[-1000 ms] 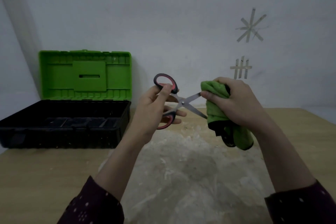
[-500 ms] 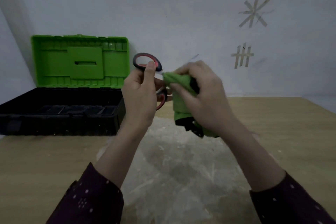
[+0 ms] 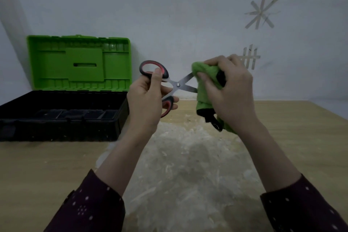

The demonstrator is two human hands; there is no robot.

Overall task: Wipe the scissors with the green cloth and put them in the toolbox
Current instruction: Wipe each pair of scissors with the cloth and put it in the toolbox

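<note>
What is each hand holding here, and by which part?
The left hand holds the open scissors by their red-and-black handles. The right hand grips the bunched green cloth, which covers the blade tips.

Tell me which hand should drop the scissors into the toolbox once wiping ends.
Left. The left hand already holds the scissors by the handles and is nearer the open toolbox. The right hand is bunched around the green cloth.
</note>
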